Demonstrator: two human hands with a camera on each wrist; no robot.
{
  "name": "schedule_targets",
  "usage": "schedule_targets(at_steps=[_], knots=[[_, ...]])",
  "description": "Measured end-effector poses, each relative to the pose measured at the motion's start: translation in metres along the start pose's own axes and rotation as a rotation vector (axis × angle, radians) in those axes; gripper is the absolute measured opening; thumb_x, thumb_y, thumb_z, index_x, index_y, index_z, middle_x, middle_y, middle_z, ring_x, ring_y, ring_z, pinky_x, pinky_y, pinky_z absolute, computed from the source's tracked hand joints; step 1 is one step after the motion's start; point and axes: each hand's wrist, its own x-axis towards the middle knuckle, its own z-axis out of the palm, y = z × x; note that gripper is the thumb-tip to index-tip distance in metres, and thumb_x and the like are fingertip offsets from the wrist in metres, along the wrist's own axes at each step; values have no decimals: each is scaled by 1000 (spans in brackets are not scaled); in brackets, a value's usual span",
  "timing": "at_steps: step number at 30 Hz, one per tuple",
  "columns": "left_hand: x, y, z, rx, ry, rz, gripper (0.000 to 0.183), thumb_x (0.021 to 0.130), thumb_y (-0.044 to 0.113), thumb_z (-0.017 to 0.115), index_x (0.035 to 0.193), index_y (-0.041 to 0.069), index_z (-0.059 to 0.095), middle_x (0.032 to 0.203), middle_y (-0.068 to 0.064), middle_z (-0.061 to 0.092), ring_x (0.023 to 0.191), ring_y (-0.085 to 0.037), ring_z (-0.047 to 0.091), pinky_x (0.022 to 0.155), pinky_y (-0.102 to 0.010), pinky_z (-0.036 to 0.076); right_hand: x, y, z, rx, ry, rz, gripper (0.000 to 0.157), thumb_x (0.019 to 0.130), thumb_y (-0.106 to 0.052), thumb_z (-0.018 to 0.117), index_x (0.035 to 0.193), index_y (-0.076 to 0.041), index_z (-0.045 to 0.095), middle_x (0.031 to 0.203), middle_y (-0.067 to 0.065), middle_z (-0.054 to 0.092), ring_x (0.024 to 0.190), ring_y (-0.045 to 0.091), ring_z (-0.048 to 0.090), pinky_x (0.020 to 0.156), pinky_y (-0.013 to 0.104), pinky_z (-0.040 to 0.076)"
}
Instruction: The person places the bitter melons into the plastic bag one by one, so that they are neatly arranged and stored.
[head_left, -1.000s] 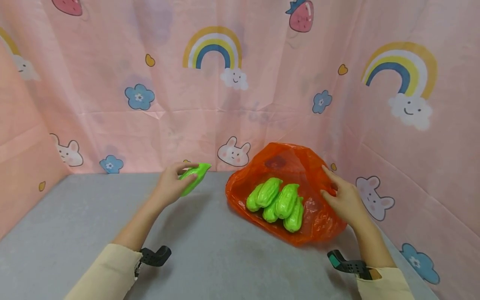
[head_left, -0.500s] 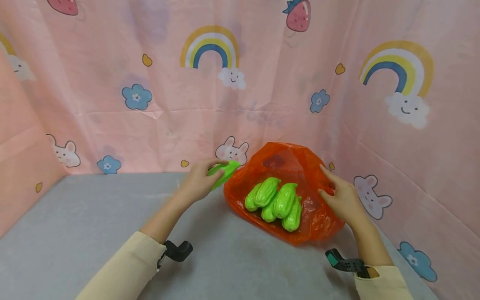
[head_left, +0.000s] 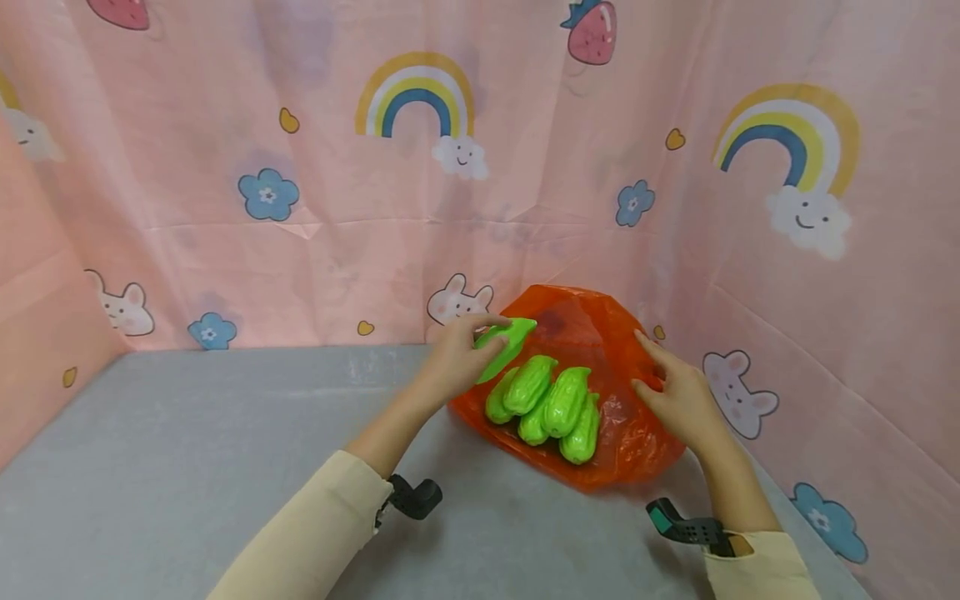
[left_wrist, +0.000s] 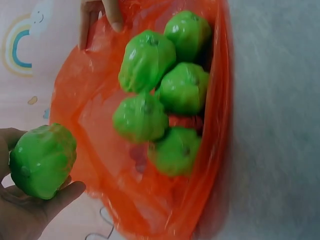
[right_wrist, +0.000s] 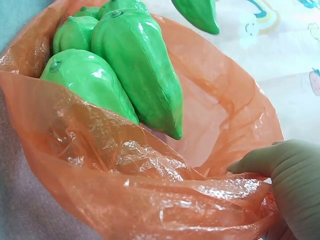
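Observation:
A glossy green bitter melon (head_left: 512, 343), ribbed and pointed at one end, is held between the thumb and fingers of my left hand (head_left: 452, 360). It hangs over the left rim of an orange-red plastic bag (head_left: 637, 446), apart from the things inside. Several more bitter melons (head_left: 566, 402) lie heaped in the bag, whose mouth gapes toward me. At the bag's right side, my right hand (head_left: 684, 402) pinches its edge; in the right wrist view the thumb (right_wrist: 257, 161) shows on one side of the film, the other fingers mostly hidden below.
The bag stands on a grey tabletop (head_left: 225, 450) near the back. Behind and to the right hangs a pink curtain (head_left: 337, 275) printed with rainbows, rabbits and flowers. Each wrist wears a black camera mount (head_left: 416, 497).
My left hand has carried the bitter melon rightward from over the table to the bag's left rim. The right hand keeps its hold, and the bag has hardly changed.

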Motion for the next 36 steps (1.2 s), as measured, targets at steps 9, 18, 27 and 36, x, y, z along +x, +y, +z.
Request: schedule_targets(at_steps=[9,18,27,36], knots=[[14,4,30,-66,2,31,31,101,19,61,129,10,68,113,-12,68,50,-10,33,49,-20,32,0,1,1,7,5,-3,72,91,1,68,156,-5,38,148,33,47,122,56,57,93,60,51],[19,4,56,-70,134,31,28,98,18,65,124,11,73,129,-5,70,90,-14,58,81,-27,46,0,-1,1,12,-1,-5,71,91,0,68,155,-5,38,147,34,48,121,56,58,91,59,52],[22,10,78,-95,166,-47,27,96,22,64,119,15,75,82,1,59,56,-9,44,48,-19,35,1,-1,0,19,9,-1,71,91,0,68,155,-5,38,148,33,49,123,55,57,94,59,51],[17,11,91,56,138,-65,28,96,30,63,120,20,75,120,1,74,92,-14,65,83,-31,57,0,2,2,13,27,-12,69,91,0,68,154,-6,40,147,32,50,124,53,58,93,59,52]])
